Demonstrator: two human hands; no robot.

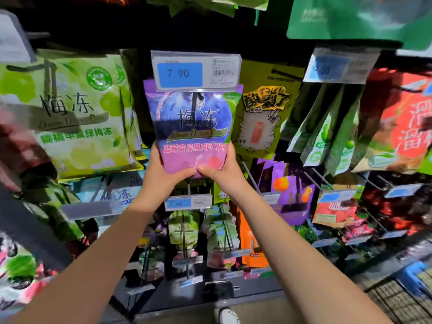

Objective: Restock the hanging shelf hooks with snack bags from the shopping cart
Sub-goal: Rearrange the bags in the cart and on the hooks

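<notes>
A purple and pink snack bag [191,122] hangs upright in the middle of the shelf, its top edge tucked behind the price tag reading 7.90 [196,71]. My left hand [164,170] grips the bag's lower left corner. My right hand [221,170] grips its lower right corner, thumb on the front. The hook itself is hidden behind the tag and the bag. A corner of the shopping cart [404,293] shows at the bottom right.
Light green bags [77,113] hang on the left, a yellow-green bag [264,113] and green bags [327,134] on the right, a red bag [404,122] at the far right. Below hang more bags on hooks with price tags [188,203]. A shoe [228,315] shows below.
</notes>
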